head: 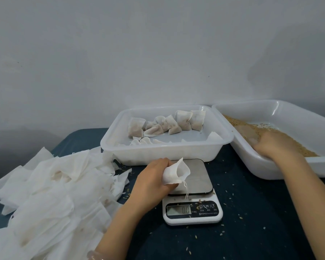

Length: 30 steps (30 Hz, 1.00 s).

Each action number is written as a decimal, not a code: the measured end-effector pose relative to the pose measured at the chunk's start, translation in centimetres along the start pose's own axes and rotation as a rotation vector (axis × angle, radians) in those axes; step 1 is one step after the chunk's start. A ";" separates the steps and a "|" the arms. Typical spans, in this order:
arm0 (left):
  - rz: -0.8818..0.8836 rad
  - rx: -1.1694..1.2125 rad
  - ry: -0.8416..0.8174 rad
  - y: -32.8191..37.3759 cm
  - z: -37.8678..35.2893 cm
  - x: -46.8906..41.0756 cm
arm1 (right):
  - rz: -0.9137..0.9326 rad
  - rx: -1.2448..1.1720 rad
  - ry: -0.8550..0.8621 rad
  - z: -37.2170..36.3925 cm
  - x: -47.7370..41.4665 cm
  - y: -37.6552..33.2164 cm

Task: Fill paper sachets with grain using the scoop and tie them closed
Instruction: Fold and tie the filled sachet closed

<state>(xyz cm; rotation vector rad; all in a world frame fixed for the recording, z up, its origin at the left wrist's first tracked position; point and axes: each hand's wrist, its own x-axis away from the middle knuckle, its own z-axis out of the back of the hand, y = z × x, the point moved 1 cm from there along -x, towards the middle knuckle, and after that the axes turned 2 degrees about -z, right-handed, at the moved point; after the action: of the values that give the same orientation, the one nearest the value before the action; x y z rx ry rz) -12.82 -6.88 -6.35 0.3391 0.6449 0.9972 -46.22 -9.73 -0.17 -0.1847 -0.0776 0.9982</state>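
An empty white paper sachet, mouth gaping and drawstring dangling, is pinched in the left grip just above a small white digital scale. The right grip is sunk in the tan grain of a white plastic tray; whether a scoop is clasped cannot be told. Grain could be spilled onto the dark worktop should the limp mouth fold during pouring.

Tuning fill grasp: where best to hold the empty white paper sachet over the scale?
Pinch the white paper sachet by its closed left end, coming from the left like the left hand. Its mouth opens rightward toward the white plastic grain tray, so keep that side free.
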 end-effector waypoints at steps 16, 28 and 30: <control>-0.002 -0.020 -0.009 -0.3 -0.1 0.2 | -0.147 0.016 0.099 0.3 0.5 -0.8; -0.004 -0.042 -0.006 -0.1 -0.2 0.2 | 0.036 -0.050 0.071 -0.2 0.2 0.1; -0.002 -0.036 -0.004 -0.2 -0.2 0.2 | 0.014 -0.128 0.052 -0.2 0.2 0.2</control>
<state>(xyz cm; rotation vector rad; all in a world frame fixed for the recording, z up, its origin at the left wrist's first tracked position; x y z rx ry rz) -12.76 -6.82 -6.62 0.3082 0.6227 1.0049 -46.25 -9.49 -0.38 -0.3289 -0.0926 1.0021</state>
